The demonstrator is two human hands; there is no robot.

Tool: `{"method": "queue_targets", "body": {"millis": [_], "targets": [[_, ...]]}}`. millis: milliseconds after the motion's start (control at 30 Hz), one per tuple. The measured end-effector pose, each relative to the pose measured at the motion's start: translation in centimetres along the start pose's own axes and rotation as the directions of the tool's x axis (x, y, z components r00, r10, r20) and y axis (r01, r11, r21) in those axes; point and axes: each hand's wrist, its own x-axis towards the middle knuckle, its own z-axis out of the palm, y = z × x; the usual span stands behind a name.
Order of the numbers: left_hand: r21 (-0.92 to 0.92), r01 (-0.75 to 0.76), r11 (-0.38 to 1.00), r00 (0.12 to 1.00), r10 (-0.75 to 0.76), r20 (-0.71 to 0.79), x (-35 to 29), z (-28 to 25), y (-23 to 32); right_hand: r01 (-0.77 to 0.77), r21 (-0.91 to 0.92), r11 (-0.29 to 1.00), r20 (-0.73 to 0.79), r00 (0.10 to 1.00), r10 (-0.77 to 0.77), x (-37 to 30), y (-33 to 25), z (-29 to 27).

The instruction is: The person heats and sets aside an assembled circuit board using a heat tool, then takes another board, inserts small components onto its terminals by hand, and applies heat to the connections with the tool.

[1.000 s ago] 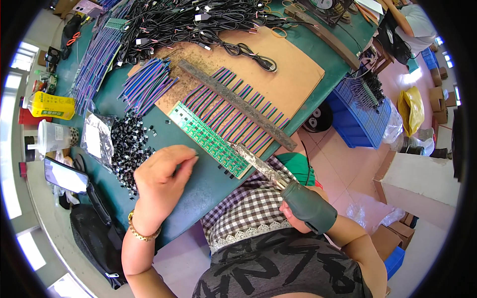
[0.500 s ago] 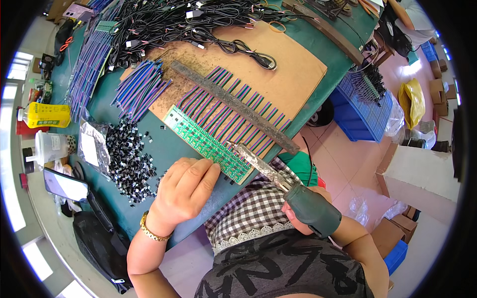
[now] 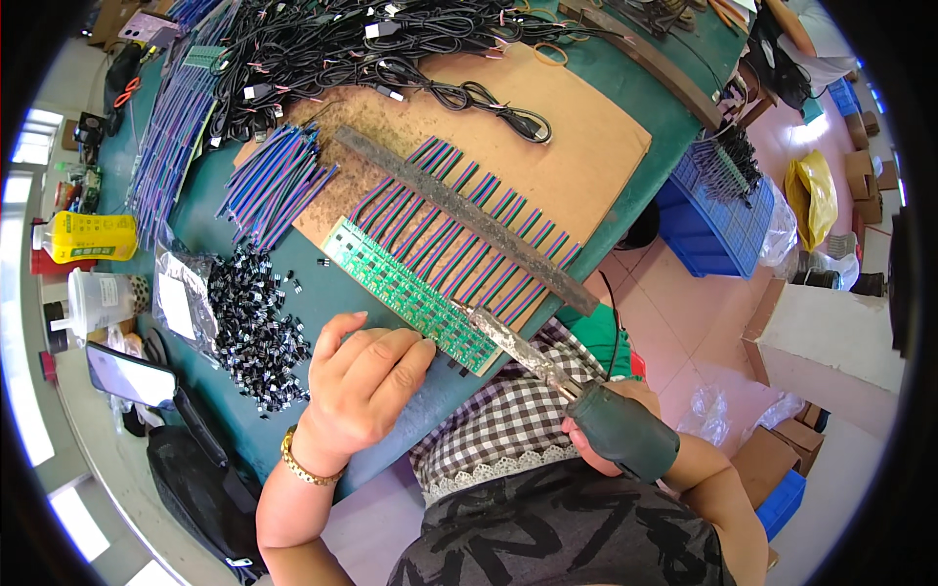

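Observation:
My right hand (image 3: pixel 586 444) is wrapped around the dark green grip of a soldering iron (image 3: pixel 528 356), mostly hidden behind it. The iron's tip lies at a green circuit board panel (image 3: pixel 405 293), toward the panel's right part. My left hand (image 3: pixel 369 376) is curled at the panel's near edge. Its fingertips are bent under, and whatever they pinch is hidden. Rows of multicoloured wires (image 3: pixel 430 234) run from the panel's far side beneath a long, dark metal bar (image 3: pixel 469 217), which lies across them.
A brown board (image 3: pixel 576 117) lies under the work. Small black connectors (image 3: pixel 256 332) are heaped at left, below bundled wires (image 3: pixel 274 186). Black cables (image 3: pixel 332 68) pile up at the back. A phone (image 3: pixel 132 373) stands at the left; a blue crate (image 3: pixel 713 210) is beyond the table's right edge.
The iron's tip has shifted slightly nearer along the panel. My left hand has moved a little nearer, with one finger now raised apart from the others. The view has shifted slightly.

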Motion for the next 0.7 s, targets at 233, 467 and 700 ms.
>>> {"method": "queue_targets", "body": {"millis": [233,467,700], "targets": [[0.076,0.022,0.997,1.000,-0.020,-0.019,-0.4,0.5,1.0,-0.033,-0.009,0.999,0.077,0.996,0.033,0.6,-1.2,-1.1],[0.209,0.025,0.978,0.999,-0.019,-0.030,-0.5,0.6,1.8,-0.027,0.012,1.000,0.107,0.994,0.025,-0.2,0.6,-0.1],[0.182,0.025,0.983,1.000,-0.022,-0.016,-0.4,0.5,1.6,0.109,-0.056,0.993,-0.031,0.993,-0.111,-1.0,1.3,0.7]]}}
